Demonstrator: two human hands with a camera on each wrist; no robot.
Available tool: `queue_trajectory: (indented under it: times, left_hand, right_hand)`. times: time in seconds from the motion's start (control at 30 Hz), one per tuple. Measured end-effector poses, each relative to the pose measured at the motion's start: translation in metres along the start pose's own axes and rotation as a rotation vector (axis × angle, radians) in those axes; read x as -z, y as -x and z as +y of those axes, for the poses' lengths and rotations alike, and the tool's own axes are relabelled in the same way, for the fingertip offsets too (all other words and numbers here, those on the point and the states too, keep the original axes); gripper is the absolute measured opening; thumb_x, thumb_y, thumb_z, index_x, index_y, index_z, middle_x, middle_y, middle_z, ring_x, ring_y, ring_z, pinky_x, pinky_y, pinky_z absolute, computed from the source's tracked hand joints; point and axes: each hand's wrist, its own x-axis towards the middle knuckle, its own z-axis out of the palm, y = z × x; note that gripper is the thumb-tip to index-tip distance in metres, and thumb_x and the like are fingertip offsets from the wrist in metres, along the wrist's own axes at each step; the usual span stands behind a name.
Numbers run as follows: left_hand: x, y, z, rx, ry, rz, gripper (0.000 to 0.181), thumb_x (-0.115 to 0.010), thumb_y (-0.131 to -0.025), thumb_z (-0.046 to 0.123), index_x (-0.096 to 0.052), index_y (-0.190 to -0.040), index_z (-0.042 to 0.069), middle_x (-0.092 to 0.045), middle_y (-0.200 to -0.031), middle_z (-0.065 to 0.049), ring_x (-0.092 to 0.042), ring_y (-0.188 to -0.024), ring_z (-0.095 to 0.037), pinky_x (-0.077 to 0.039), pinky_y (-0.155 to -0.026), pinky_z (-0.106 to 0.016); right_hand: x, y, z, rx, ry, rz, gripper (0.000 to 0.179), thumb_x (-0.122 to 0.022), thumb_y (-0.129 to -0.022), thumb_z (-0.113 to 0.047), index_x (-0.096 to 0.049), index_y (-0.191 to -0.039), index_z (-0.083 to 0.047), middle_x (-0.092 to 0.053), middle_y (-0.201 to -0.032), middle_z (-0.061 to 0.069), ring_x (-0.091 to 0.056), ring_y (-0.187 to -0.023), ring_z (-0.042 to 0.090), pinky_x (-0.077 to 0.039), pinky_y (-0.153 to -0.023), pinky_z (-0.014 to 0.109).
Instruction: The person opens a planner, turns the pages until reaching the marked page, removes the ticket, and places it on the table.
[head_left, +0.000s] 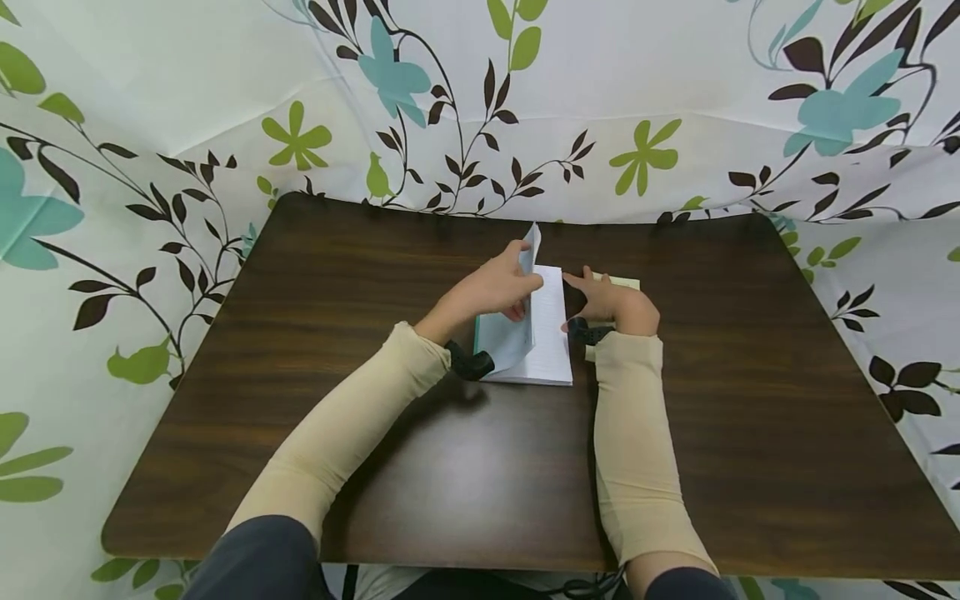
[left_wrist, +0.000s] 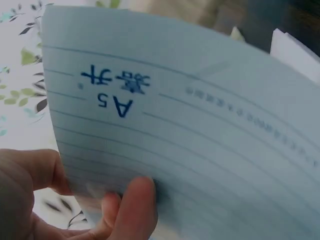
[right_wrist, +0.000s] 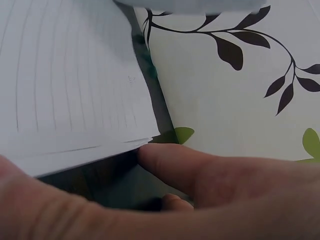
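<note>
An open notebook (head_left: 553, 333) with white lined pages lies at the middle of the table. My left hand (head_left: 498, 283) pinches a raised leaf (head_left: 528, 254) of it, standing up over the left side. In the left wrist view that leaf (left_wrist: 200, 125) is pale blue, ruled and printed with "A5", with thumb and fingers on either side of its edge. My right hand (head_left: 611, 302) rests at the notebook's right edge, thumb and forefinger spread. In the right wrist view the forefinger (right_wrist: 175, 162) touches a corner of the lined pages (right_wrist: 75, 75).
A pale yellow paper item (head_left: 627, 284) lies partly hidden under my right hand. The dark wooden table (head_left: 360, 283) reaches to a patterned white cloth (head_left: 225, 75) behind it. Black bands (head_left: 470, 363) sit at both wrists.
</note>
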Motion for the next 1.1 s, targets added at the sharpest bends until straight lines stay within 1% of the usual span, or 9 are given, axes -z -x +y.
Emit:
queue_trajectory:
  times: [0.13, 0.3, 0.4, 0.6, 0.73, 0.9, 0.97, 1.03, 1.1]
  left_hand:
    - [-0.014, -0.01, 0.0, 0.051, -0.082, 0.009, 0.078, -0.05, -0.104, 0.023, -0.006, -0.167, 0.008, -0.066, -0.077, -0.013, -0.066, -0.055, -0.02, -0.063, -0.066, -0.038]
    - [-0.035, -0.023, -0.005, 0.095, -0.252, 0.03, 0.081, -0.053, -0.104, 0.026, -0.006, -0.167, 0.004, -0.072, -0.089, -0.018, -0.065, -0.05, -0.017, -0.057, -0.054, -0.029]
    - [-0.046, -0.03, -0.011, 0.128, -0.318, 0.027, 0.081, -0.056, -0.105, 0.028, -0.009, -0.166, 0.002, -0.072, -0.087, -0.016, -0.063, -0.047, -0.017, -0.052, -0.049, -0.027]
    - [-0.062, -0.041, -0.022, 0.181, -0.393, 0.022, 0.079, -0.061, -0.104, 0.029, -0.017, -0.163, 0.001, -0.07, -0.077, -0.01, -0.061, -0.043, -0.015, -0.046, -0.043, -0.024]
    - [-0.072, -0.044, -0.027, 0.165, -0.472, 0.051, 0.081, -0.065, -0.103, 0.033, -0.021, -0.164, 0.002, -0.073, -0.079, -0.009, -0.063, -0.047, -0.015, -0.045, -0.044, -0.025]
    - [-0.086, -0.047, -0.028, 0.107, -0.683, 0.114, 0.076, -0.066, -0.102, 0.043, -0.035, -0.16, 0.004, -0.078, -0.093, -0.009, -0.072, -0.068, -0.02, -0.053, -0.055, -0.03]
    - [-0.09, -0.047, -0.029, 0.078, -0.746, 0.122, 0.074, -0.064, -0.103, 0.045, -0.038, -0.159, 0.004, -0.078, -0.1, -0.01, -0.074, -0.076, -0.023, -0.057, -0.061, -0.032]
    - [-0.091, -0.045, -0.031, 0.062, -0.755, 0.115, 0.073, -0.062, -0.104, 0.046, -0.039, -0.159, 0.003, -0.079, -0.106, -0.012, -0.076, -0.082, -0.025, -0.061, -0.068, -0.035]
    - [-0.09, -0.042, -0.035, 0.045, -0.72, 0.104, 0.068, -0.058, -0.106, 0.044, -0.042, -0.158, 0.004, -0.078, -0.116, -0.013, -0.077, -0.091, -0.027, -0.063, -0.075, -0.038]
  right_hand:
    - [0.002, 0.0, -0.004, 0.033, -0.028, 0.026, 0.098, -0.072, -0.099, -0.036, -0.007, -0.17, -0.015, 0.01, -0.174, 0.023, 0.007, -0.16, 0.05, -0.015, -0.125, 0.071]
    - [0.005, 0.004, -0.003, 0.106, -0.102, 0.135, 0.078, -0.06, -0.107, -0.031, -0.017, -0.168, -0.009, -0.014, -0.173, 0.026, -0.019, -0.158, 0.048, -0.027, -0.124, 0.066]
    - [0.006, 0.008, 0.0, 0.137, -0.146, 0.191, 0.072, -0.055, -0.109, -0.03, -0.02, -0.167, -0.006, -0.02, -0.171, 0.027, -0.023, -0.157, 0.049, -0.026, -0.124, 0.067]
    - [0.008, 0.013, 0.006, 0.193, -0.198, 0.22, 0.068, -0.052, -0.111, -0.026, -0.021, -0.165, 0.002, -0.024, -0.168, 0.032, -0.029, -0.153, 0.051, -0.031, -0.122, 0.064]
    - [0.009, 0.016, 0.009, 0.204, -0.229, 0.25, 0.065, -0.051, -0.111, -0.025, -0.023, -0.164, 0.001, -0.028, -0.167, 0.031, -0.032, -0.152, 0.05, -0.034, -0.121, 0.064]
    - [0.011, 0.015, 0.014, 0.243, -0.281, 0.285, 0.062, -0.05, -0.112, -0.022, -0.025, -0.164, 0.0, -0.035, -0.163, 0.031, -0.035, -0.151, 0.049, -0.034, -0.121, 0.063]
    - [0.009, 0.014, 0.016, 0.264, -0.298, 0.313, 0.06, -0.049, -0.112, -0.019, -0.026, -0.163, 0.0, -0.042, -0.159, 0.03, -0.039, -0.149, 0.048, -0.035, -0.121, 0.063]
    - [0.004, 0.011, 0.016, 0.295, -0.314, 0.357, 0.055, -0.048, -0.112, -0.015, -0.031, -0.162, 0.0, -0.049, -0.154, 0.03, -0.045, -0.144, 0.047, -0.037, -0.119, 0.062]
    - [-0.001, 0.007, 0.015, 0.327, -0.339, 0.419, 0.049, -0.046, -0.112, -0.014, -0.038, -0.159, -0.001, -0.056, -0.146, 0.029, -0.053, -0.138, 0.045, -0.04, -0.117, 0.06]
